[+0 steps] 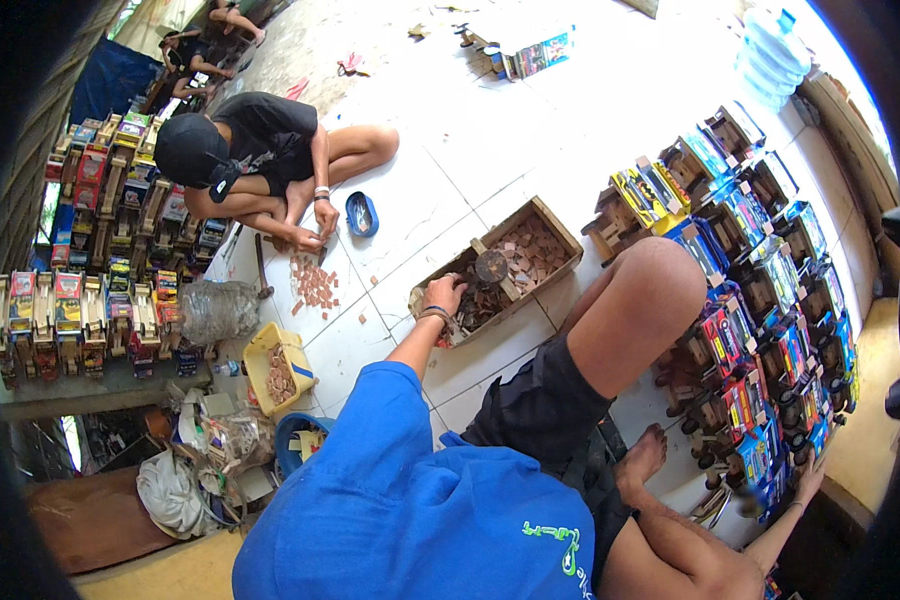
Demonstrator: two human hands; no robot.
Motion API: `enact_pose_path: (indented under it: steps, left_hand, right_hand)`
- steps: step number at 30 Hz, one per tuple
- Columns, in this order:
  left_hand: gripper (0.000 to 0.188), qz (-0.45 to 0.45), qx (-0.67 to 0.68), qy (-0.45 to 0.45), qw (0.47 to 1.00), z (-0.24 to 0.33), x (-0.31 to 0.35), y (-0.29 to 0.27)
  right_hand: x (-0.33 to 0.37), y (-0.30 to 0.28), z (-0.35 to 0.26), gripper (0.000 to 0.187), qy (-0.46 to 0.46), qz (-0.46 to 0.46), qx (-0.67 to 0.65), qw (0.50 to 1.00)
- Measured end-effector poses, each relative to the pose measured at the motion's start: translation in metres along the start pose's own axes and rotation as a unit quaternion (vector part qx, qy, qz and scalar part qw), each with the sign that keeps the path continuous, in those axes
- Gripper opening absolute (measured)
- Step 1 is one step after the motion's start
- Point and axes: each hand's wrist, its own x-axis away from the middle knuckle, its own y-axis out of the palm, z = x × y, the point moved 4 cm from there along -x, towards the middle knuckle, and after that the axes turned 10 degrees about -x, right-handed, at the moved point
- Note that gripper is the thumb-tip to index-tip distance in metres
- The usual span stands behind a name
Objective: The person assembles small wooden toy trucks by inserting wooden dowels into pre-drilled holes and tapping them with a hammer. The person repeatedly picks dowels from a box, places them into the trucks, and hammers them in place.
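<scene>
The wooden box (561, 223), a long plank-sided rectangle with a divider, sits on smooth white floor tiles (450, 195); flat, squarish brown chips (535, 255) fill its right compartment, darker small pieces its left. A round dark disc (491, 265) lies at the divider. The left hand (443, 293) is at the box's left compartment, fingers bent; whether they grip anything I cannot tell. Well right of the box, the right hand (810, 482), fingers partly spread, is beside glossy-sided wooden toy trucks (725, 338); its hold is unclear. A bent knee (655, 285) stands between box and trucks. Left of the box are a yellow plastic tub (303, 363) and a seated co-worker (270, 125).
</scene>
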Motion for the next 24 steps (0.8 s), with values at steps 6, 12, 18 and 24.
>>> enact_pose_path:
  steps: [6, 12, 18, 24]
  left_hand:
    - [0.034, -0.089, -0.018, -0.085, 0.992, 0.022, -0.001, 0.010]
    - [0.037, -0.074, -0.045, -0.041, 0.995, 0.042, 0.007, 0.025]
    - [0.037, -0.124, -0.035, 0.005, 0.992, 0.035, 0.011, 0.038]
    - [0.038, -0.098, 0.028, -0.041, 0.994, 0.036, 0.016, 0.033]
  right_hand:
    - [-0.001, 0.000, 0.004, 0.071, -0.016, 0.003, 0.024, 1.000]
    - [0.004, 0.003, -0.005, 0.072, -0.003, -0.030, -0.069, 0.997]
    - [0.012, 0.003, -0.021, 0.073, -0.001, -0.012, -0.043, 0.999]
    - [0.013, 0.000, -0.035, 0.075, -0.005, -0.020, -0.002, 1.000]
